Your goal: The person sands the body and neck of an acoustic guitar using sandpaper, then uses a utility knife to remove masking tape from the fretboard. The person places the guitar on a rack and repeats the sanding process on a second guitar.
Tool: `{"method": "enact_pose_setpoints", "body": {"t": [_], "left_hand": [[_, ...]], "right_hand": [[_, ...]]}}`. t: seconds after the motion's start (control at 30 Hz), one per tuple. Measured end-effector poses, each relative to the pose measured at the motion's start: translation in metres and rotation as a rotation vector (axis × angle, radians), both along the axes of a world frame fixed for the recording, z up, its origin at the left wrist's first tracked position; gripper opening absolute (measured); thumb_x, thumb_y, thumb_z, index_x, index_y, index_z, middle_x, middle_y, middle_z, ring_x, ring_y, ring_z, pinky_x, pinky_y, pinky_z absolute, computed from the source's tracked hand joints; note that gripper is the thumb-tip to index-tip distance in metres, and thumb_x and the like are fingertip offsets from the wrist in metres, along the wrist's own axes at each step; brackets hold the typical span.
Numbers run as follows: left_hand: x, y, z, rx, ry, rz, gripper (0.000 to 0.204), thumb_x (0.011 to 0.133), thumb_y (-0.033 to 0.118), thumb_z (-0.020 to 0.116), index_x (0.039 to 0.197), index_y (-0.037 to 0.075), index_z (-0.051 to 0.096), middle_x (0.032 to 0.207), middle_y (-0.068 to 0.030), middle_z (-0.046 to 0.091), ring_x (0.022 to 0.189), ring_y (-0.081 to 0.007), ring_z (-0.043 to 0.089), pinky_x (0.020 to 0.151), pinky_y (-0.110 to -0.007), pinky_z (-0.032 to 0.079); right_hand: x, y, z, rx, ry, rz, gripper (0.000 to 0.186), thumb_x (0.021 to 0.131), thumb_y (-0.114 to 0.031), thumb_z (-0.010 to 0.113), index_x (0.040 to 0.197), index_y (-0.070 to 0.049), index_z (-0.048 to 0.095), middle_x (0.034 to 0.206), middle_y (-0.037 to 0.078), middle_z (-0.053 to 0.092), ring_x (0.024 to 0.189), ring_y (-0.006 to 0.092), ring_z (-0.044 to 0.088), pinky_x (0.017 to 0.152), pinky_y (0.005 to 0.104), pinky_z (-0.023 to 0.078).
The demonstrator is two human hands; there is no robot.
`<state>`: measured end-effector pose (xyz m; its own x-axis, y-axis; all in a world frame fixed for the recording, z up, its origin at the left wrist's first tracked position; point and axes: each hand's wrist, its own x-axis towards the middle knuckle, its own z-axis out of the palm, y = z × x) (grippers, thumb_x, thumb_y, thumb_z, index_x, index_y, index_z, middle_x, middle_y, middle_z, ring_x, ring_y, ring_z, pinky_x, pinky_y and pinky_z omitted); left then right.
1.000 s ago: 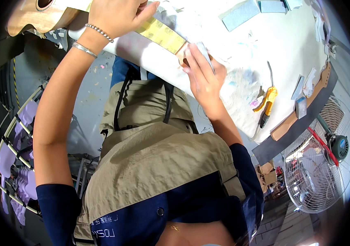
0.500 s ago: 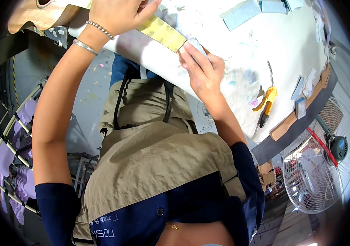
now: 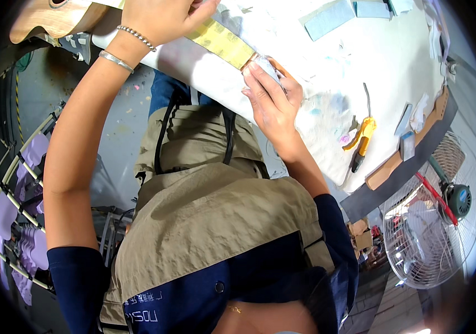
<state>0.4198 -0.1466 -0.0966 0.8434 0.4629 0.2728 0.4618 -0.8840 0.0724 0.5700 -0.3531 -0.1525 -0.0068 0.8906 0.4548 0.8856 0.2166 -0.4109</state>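
A small wooden guitar-like instrument [image 3: 76,19] lies at the upper left, its neck [image 3: 222,44] covered in yellow tape and slanting down to the right. My left hand [image 3: 162,19], wearing a beaded bracelet and a metal bangle, is curled over the neck; the upper frame edge cuts off part of it. At the neck's right end, my right hand [image 3: 274,103] presses a pale grey-blue piece [image 3: 267,65], resembling sandpaper, against the brownish wood. My fingers hide most of that piece and the neck's end.
A white-covered table [image 3: 316,78] carries blue-grey sheets [image 3: 330,19] at the back and a yellow-handled tool [image 3: 365,136] at right. Wooden strips [image 3: 385,172] and small blocks [image 3: 408,146] line its right edge. Beyond stands a caged fan [image 3: 427,234]; a rack with purple pieces [image 3: 26,200] is at left.
My right hand has shifted slightly left with the grey-blue piece, and more of the brownish wood at the neck's end shows. My left hand stays nearly in place.
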Motion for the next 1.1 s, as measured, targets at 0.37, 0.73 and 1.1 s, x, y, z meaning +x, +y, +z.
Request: {"method": "enact_pose_setpoints", "body": {"t": [0.37, 0.73, 1.1], "left_hand": [[-0.001, 0.003, -0.005, 0.086, -0.036, -0.002, 0.026, 0.069, 0.030, 0.064, 0.081, 0.008, 0.069, 0.081, -0.0066, 0.065, 0.072, -0.0225, 0.060, 0.066, -0.036, 0.047], [-0.003, 0.006, -0.011, 0.059, -0.038, 0.004, 0.022, 0.069, 0.030, 0.065, 0.076, 0.010, 0.068, 0.075, -0.0046, 0.064, 0.067, -0.0217, 0.059, 0.063, -0.036, 0.046], [-0.004, 0.009, -0.025, 0.127, 0.071, -0.008, 0.033, 0.084, 0.037, 0.056, 0.067, 0.010, 0.064, 0.055, -0.0025, 0.057, 0.054, -0.0212, 0.056, 0.057, -0.032, 0.041]], "right_hand": [[-0.010, -0.014, -0.002, -0.077, 0.067, -0.034, 0.037, 0.060, 0.000, 0.075, 0.096, -0.006, 0.070, 0.109, 0.000, 0.064, 0.084, 0.0188, 0.047, 0.077, 0.0283, 0.044], [-0.016, -0.008, 0.003, -0.060, 0.080, -0.048, 0.040, 0.060, 0.000, 0.065, 0.099, -0.007, 0.069, 0.114, -0.001, 0.062, 0.067, 0.0147, 0.045, 0.064, 0.0256, 0.039], [-0.014, -0.013, -0.007, 0.033, 0.076, -0.034, 0.041, 0.060, 0.002, 0.066, 0.100, -0.006, 0.069, 0.116, 0.001, 0.062, 0.069, 0.0157, 0.046, 0.066, 0.0253, 0.038]]}}
